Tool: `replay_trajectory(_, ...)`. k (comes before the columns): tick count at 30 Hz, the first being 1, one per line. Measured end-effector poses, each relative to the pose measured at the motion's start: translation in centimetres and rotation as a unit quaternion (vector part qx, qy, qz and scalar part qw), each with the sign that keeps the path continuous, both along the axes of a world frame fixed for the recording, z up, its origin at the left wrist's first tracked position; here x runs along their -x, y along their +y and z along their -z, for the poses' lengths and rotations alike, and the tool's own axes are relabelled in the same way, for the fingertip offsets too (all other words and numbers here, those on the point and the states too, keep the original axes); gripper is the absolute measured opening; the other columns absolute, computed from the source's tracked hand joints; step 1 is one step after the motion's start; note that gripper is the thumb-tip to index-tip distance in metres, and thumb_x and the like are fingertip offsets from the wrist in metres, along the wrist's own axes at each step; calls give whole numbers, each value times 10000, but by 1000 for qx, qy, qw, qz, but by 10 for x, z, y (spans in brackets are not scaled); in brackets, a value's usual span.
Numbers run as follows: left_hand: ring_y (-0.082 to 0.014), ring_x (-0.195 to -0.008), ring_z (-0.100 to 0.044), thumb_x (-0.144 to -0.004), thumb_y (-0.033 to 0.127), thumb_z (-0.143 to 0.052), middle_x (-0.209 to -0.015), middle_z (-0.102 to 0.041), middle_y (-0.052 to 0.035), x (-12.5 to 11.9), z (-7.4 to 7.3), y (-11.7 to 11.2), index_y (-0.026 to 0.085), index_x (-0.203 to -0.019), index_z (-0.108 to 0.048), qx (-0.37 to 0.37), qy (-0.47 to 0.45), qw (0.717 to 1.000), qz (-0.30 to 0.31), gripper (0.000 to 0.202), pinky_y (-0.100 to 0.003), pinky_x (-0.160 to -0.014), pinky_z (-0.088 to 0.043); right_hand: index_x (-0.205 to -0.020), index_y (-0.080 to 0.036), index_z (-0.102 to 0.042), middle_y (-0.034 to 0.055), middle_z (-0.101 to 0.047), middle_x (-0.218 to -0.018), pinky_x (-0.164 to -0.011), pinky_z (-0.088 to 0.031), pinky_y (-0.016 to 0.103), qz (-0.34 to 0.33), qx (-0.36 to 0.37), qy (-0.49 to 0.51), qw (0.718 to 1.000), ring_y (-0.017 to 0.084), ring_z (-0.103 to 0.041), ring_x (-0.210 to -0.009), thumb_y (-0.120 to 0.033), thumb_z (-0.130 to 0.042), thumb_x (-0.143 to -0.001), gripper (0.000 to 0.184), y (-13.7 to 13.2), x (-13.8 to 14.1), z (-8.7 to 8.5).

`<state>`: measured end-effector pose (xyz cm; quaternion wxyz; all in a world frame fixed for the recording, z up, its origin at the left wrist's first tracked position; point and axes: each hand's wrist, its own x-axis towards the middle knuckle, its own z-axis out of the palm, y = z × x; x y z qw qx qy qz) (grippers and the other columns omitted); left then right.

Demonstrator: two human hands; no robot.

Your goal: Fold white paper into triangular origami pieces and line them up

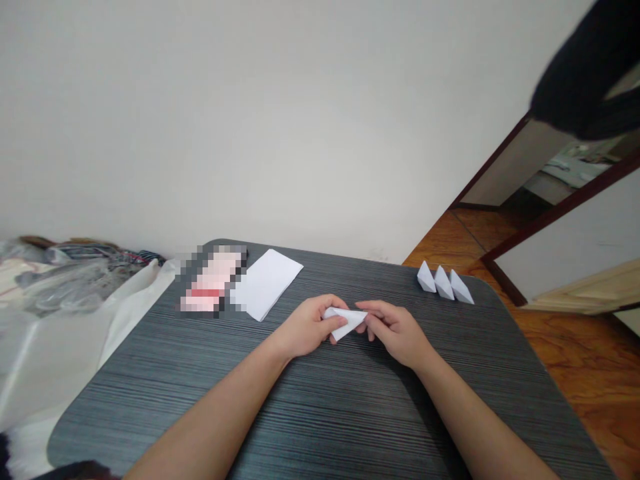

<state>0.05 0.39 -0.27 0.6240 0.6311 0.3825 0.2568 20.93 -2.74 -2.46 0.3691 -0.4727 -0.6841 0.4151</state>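
A small folded white paper piece (347, 321) is pinched between both hands above the middle of the dark striped table (320, 407). My left hand (307, 325) grips its left end with curled fingers. My right hand (395, 330) pinches its right end with thumb and fingers closed. A stack of flat white paper sheets (267, 283) lies just beyond my left hand. Three folded white paper triangles (445, 282) stand side by side near the table's far right corner.
A blurred pink and white item (213, 283) lies left of the sheets. Clear plastic bags and cloth (65, 280) are piled off the table's left side. Wooden floor (575, 347) and a doorway are to the right. A white wall stands behind.
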Motion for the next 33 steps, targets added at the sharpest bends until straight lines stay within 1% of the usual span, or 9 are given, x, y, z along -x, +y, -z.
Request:
replay_trajectory(4,-90,-513,-524,-798,260,-536,-644,-580,13,0,-2,-1,149,-972,-573,-5,3,1000,8,209,-185,-481,-373,-1057,-177,-615,21,-662,-709,-538,-474,248,5,-6,-26,1000,116,-573,-529,-224,-463,-897,226,1,0,-4)
replay_trajectory(7,-96,-523,-532,-807,265,-517,-651,-580,13,1,-2,0,154,-965,-571,-9,6,1000,12,200,-193,-487,-386,-1060,-179,-625,19,-665,-716,-545,-476,248,7,-15,-28,999,114,-578,-534,-217,-470,-894,230,1,0,-5)
replay_trajectory(12,-94,-525,-535,-812,268,-503,-654,-568,17,1,0,1,155,-943,-564,-10,12,1000,1,182,-193,-490,-397,-1095,-197,-630,20,-691,-759,-562,-492,247,-4,-38,-11,999,113,-592,-554,-202,-500,-880,252,1,-2,0)
replay_trajectory(15,-87,-515,-527,-802,229,-496,-648,-562,22,1,1,2,157,-930,-562,-2,7,1000,-5,161,-188,-484,-396,-1063,-216,-658,13,-706,-774,-568,-494,244,-19,-64,-17,998,105,-592,-546,-185,-503,-876,245,1,-3,1)
replay_trajectory(20,-74,-482,-498,-784,167,-480,-599,-551,31,1,3,3,155,-920,-562,12,-6,1000,-4,159,-175,-465,-372,-1064,-246,-674,3,-709,-806,-589,-490,237,-41,-103,-57,992,98,-591,-562,-172,-489,-885,267,2,-5,-4)
replay_trajectory(24,-90,-501,-518,-805,210,-484,-596,-565,12,3,4,3,140,-954,-562,23,-43,999,11,181,-186,-480,-379,-1111,-268,-655,4,-710,-890,-607,-491,232,-55,-129,-84,987,99,-599,-602,-160,-481,-891,300,1,-7,-5)
replay_trajectory(27,-100,-513,-527,-849,308,-459,-593,-571,-3,3,6,3,135,-965,-570,20,-60,998,17,236,-195,-490,-380,-1149,-279,-632,9,-702,-972,-627,-497,234,-64,-143,-95,983,104,-609,-645,-156,-466,-896,327,1,-9,-4)
replay_trajectory(30,-103,-497,-517,-838,403,-490,-555,-555,5,3,7,2,141,-956,-581,0,-12,1000,1,301,-190,-470,-363,-1150,-282,-632,13,-691,-1023,-613,-497,233,-67,-140,-96,983,101,-602,-631,-167,-453,-902,327,1,-8,-3)
replay_trajectory(33,-103,-501,-526,-811,389,-537,-559,-555,13,1,6,1,150,-935,-580,-15,23,1000,-9,273,-185,-472,-368,-1144,-265,-632,15,-707,-920,-596,-491,237,-47,-120,-90,988,99,-585,-578,-184,-464,-897,309,1,-6,-2)
